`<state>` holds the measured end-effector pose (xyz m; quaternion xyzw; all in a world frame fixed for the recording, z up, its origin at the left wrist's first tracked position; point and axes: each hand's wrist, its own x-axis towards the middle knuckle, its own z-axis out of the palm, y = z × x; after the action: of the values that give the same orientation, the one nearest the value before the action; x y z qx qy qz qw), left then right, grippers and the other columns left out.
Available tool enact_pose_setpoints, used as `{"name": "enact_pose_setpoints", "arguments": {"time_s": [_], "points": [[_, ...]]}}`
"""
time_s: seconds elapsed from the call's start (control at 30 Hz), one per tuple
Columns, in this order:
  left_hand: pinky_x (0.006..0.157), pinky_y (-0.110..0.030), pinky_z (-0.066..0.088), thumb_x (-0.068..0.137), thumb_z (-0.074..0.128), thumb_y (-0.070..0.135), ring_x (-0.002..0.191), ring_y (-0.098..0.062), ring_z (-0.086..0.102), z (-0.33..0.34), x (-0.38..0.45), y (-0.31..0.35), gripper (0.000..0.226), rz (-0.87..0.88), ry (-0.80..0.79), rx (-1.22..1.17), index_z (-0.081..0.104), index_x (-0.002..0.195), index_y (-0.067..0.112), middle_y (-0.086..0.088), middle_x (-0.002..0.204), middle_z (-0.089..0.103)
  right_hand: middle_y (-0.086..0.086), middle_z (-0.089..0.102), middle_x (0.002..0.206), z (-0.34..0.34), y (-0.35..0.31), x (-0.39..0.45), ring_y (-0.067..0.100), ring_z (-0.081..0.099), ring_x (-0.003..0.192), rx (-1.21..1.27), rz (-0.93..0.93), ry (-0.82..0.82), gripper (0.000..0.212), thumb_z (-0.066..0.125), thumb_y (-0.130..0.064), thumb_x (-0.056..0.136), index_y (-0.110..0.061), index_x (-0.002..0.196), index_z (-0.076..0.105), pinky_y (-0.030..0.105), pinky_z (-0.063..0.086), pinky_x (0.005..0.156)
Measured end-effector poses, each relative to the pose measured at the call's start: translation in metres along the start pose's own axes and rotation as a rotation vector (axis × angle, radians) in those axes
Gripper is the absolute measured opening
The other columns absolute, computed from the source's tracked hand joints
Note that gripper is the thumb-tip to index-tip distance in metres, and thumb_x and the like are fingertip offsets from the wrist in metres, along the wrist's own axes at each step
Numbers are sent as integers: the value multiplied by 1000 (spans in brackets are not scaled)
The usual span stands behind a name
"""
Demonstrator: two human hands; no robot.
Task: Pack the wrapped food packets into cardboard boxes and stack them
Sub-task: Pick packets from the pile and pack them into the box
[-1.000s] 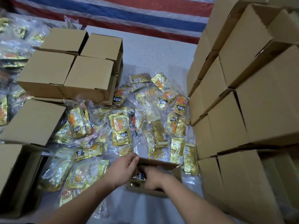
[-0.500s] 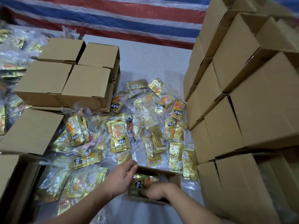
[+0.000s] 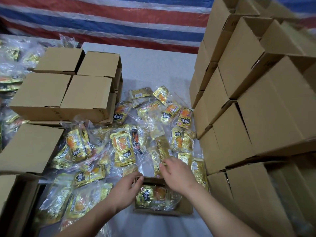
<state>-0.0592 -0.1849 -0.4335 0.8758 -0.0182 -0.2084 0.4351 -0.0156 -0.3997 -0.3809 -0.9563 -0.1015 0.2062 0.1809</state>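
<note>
At the near edge of the grey table [image 3: 153, 65], a small open brown cardboard box [image 3: 185, 208] sits between the person's forearms, with a gold foil food packet in clear wrap [image 3: 154, 196] lying inside it, orange picture and black label facing up. The left hand [image 3: 125, 190] grips the box's left wall, fingers curled over its far left corner. The right hand [image 3: 176, 174] hovers over the box's far wall, its fingers loosely spread toward a long gold packet [image 3: 159, 158] just beyond; whether the fingertips touch it or pinch anything cannot be told, since the hand's back hides them. The box's far wall is mostly covered by that hand, and its near right corner lies behind the right forearm.

Beyond the box, a heap of loose gold foil packets in clear bags [image 3: 123, 147] spreads across the middle of the table, overlapping so that single packets are hard to separate. A block of closed brown cardboard boxes [image 3: 85, 96] stands toward the far left, more brown boxes [image 3: 29, 147] run off the left edge of the view, and a tall stack of brown cardboard boxes [image 3: 253, 106] walls the right side, cut off at the top and right. More bagged packets [image 3: 12, 65] at far left are blurred. A red, white and blue striped tarp [image 3: 111, 19] hangs behind. Bare table shows only at the far middle and in a strip nearest the person.
</note>
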Motion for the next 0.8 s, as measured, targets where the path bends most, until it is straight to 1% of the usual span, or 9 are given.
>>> {"name": "enact_pose_setpoints", "arguments": {"time_s": [0.17,0.23,0.33,0.4,0.47,0.5,0.6,0.7,0.8], "points": [[89,-24,45,102,37,50,95,3,57,-1,-5,2,25,-25,-10,-47,60,102,39,21,99,63,-1,65,102,20,7,6,15,61,91,-33,71,-92,60,15,-58,101,-21,111,62,39,53,86],[93,-22,40,98,32,58,109,-2,55,-4,-2,2,36,-112,70,-204,55,119,40,22,116,60,-3,64,97,19,8,7,14,61,88,-27,59,-78,59,15,-59,101,-22,106,61,38,53,84],[102,-35,40,98,38,59,119,-17,52,-18,28,1,66,-290,318,-248,40,146,14,-1,138,54,-4,63,96,10,13,7,15,60,88,14,84,17,60,16,-61,101,-22,106,61,35,50,80],[98,-41,47,97,47,58,101,-25,64,-33,60,-1,79,-435,365,-133,31,148,0,-16,119,65,-3,64,98,2,18,5,16,60,88,51,103,80,58,19,-59,101,-21,107,62,35,50,80],[89,-40,53,93,52,62,77,-23,66,-44,91,0,90,-566,270,-14,33,143,-10,-16,88,70,-3,65,101,-6,22,3,15,59,90,122,131,139,54,24,-56,102,-20,111,63,35,49,80],[88,-41,54,91,53,64,78,-26,67,-48,104,-3,92,-610,215,44,36,140,-12,-17,88,70,-3,66,103,-9,22,2,15,59,91,149,138,167,52,26,-55,102,-20,113,63,33,48,80],[92,-40,52,84,54,75,95,-32,67,-45,136,-11,95,-648,91,282,57,123,-11,-20,103,69,-1,66,100,-16,24,-6,19,58,89,224,168,253,43,33,-49,103,-19,107,64,31,40,73],[104,-40,44,69,61,83,127,-38,50,-28,157,-17,123,-793,67,444,35,143,-12,-25,143,45,1,61,84,-19,26,-15,25,56,81,279,186,332,30,39,-43,103,-24,86,56,39,42,71],[104,-40,42,67,65,80,124,-37,52,-20,165,-31,118,-776,92,435,43,138,-11,-26,143,46,-3,57,80,-16,28,-22,21,52,75,281,187,335,30,36,-46,102,-27,85,52,37,38,66]]}}
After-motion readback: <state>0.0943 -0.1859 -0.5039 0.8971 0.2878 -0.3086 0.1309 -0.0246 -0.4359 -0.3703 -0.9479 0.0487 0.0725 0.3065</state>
